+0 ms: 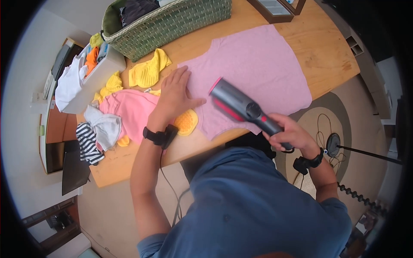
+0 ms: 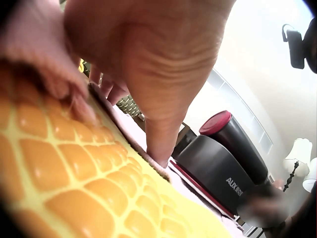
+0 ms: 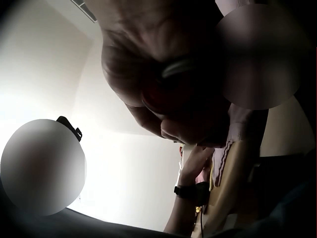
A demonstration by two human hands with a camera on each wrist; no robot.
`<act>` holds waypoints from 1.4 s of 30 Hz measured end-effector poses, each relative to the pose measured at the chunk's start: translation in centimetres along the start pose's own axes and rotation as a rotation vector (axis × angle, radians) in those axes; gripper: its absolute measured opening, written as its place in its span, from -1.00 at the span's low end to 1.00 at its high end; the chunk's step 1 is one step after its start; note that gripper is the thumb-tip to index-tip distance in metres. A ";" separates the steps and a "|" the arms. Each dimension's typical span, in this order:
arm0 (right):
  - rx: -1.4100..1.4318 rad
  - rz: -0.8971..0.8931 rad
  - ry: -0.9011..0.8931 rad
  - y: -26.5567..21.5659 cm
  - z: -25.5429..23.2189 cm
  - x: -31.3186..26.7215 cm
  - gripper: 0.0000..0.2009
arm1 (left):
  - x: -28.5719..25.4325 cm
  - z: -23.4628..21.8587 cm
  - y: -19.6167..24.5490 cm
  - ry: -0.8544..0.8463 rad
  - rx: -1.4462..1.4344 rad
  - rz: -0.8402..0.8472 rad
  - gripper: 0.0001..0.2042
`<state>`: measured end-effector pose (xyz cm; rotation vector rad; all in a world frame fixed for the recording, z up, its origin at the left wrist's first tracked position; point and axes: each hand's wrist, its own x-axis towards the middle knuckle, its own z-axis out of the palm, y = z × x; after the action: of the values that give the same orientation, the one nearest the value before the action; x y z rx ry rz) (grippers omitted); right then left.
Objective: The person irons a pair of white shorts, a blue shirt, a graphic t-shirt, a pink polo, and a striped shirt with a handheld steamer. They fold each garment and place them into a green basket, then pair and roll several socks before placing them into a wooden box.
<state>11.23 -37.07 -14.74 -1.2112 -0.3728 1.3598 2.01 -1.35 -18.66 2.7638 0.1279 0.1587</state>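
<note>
A light purple sleeveless top (image 1: pixel 262 60) lies spread flat on the wooden table. My left hand (image 1: pixel 175 95) rests at its left edge, fingers straight and thumb spread out over the fabric. In my right hand (image 1: pixel 293 134) I grip the handle of a dark grey and red handheld garment steamer (image 1: pixel 234 101). Its head is over the middle of the top, close to the cloth, and the left wrist view shows its red-edged base low at the fabric. A yellow-orange honeycomb-patterned piece (image 2: pixel 94 183) sits under my left wrist. The right wrist view is mostly dark.
Left of my hand lie pink cloth (image 1: pixel 129 107), yellow ribbed cloth (image 1: pixel 150 71), grey cloth (image 1: pixel 103 127) and striped cloth (image 1: pixel 88 144). A green woven basket (image 1: pixel 172 30) and a white bin (image 1: pixel 109 64) with clothes stand behind. A brown box (image 1: pixel 275 17) is at the back.
</note>
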 end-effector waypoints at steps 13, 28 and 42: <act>-0.325 -0.267 0.917 -0.9 -11.7 -8.6 -0.72 | 0.1 0.1 0.1 -0.009 -0.003 -0.023 -0.11; -1.677 -0.598 0.947 -5.8 -18.9 -1.1 -0.52 | -5.4 -2.6 7.9 -0.296 -0.281 0.276 -0.60; -1.738 -0.812 0.519 2.8 -11.9 -1.9 -0.50 | -6.4 -1.0 7.2 -0.115 -0.236 0.254 -0.78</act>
<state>18.86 -44.59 -21.02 -2.2515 -1.5969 -0.3315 -3.96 -8.38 -15.71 2.5356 -0.2568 0.0745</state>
